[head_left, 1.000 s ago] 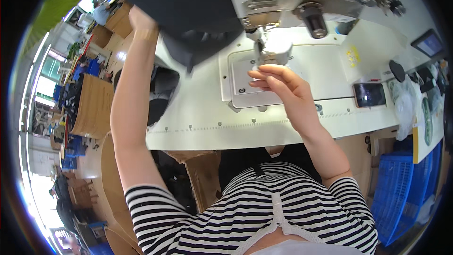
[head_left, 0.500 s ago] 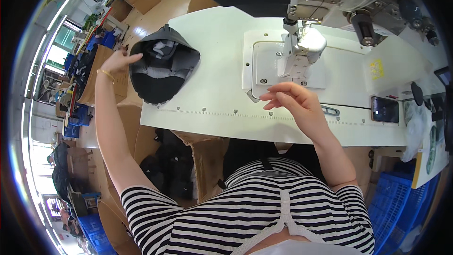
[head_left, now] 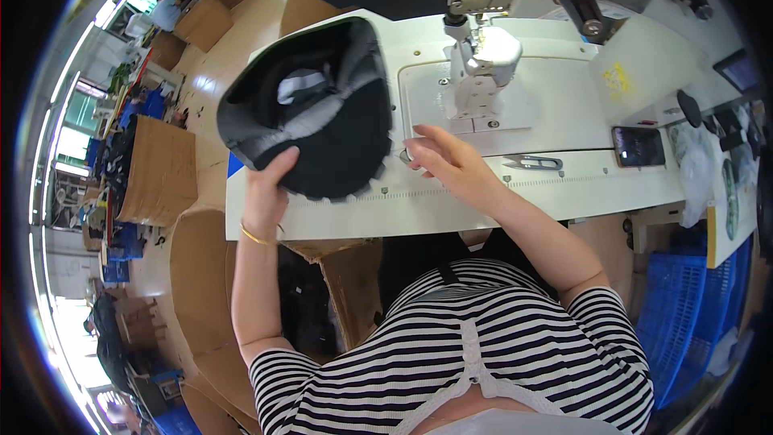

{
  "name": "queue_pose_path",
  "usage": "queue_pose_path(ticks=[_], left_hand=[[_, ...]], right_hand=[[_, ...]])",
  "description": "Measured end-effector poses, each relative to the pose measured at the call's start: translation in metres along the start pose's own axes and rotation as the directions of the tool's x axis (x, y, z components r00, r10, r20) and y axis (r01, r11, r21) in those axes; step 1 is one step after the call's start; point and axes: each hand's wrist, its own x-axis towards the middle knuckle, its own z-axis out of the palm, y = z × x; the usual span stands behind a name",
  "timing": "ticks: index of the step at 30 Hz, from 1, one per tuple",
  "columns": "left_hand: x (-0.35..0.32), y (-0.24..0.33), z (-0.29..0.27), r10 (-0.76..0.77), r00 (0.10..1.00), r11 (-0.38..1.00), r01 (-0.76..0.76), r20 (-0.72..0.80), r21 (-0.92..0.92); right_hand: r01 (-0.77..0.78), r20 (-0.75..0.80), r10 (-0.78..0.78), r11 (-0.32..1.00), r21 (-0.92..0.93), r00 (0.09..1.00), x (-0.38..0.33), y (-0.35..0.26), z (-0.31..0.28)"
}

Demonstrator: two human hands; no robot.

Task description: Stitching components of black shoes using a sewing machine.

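Note:
A black cap (head_left: 334, 141) with a grey inner band is raised over the left part of the white sewing table (head_left: 451, 201), its hollow inside facing me. My left hand (head_left: 270, 189) grips its near left edge, the thumb on the inside and the other fingers hidden behind the cloth. Just to the right of the cap is my right hand (head_left: 451, 167), fingers loosely bent and apart, with nothing visible in them. Beyond that hand stands the sewing machine's post and head (head_left: 481, 72).
Thread snips (head_left: 533, 163) lie right of my right hand, and a dark phone (head_left: 638, 147) lies farther right. A ruler scale runs along the table's near edge. Cardboard boxes (head_left: 197, 266) stand on the left, with blue crates (head_left: 672, 314) at the lower right.
My left hand has taken hold of the cap, lifted it off the table and brought it right, towards me. My right hand has stayed near the machine. The whole view has shifted slightly.

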Motion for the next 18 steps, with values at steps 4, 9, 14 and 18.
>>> queue_pose_path(ticks=[4,9,14,18], left_hand=[[-0.017,-0.009,0.051,-0.056,0.997,0.998,0.059,0.061,-0.037],[-0.023,-0.004,0.078,-0.016,0.996,0.999,0.019,0.092,-0.040],[-0.026,0.002,0.082,0.075,0.994,0.989,-0.063,0.083,-0.130],[-0.025,0.004,0.086,0.057,0.993,0.989,-0.042,0.102,-0.143]], right_hand=[[-0.035,0.085,0.026,0.993,0.114,0.996,-0.019,-0.014,-0.014],[0.098,-0.062,-0.083,0.945,0.311,0.995,-0.031,-0.033,-0.022],[0.118,-0.027,-0.115,0.934,0.337,0.993,-0.034,-0.042,-0.018],[0.135,-0.102,-0.102,0.901,0.412,0.990,-0.033,-0.045,-0.016]])
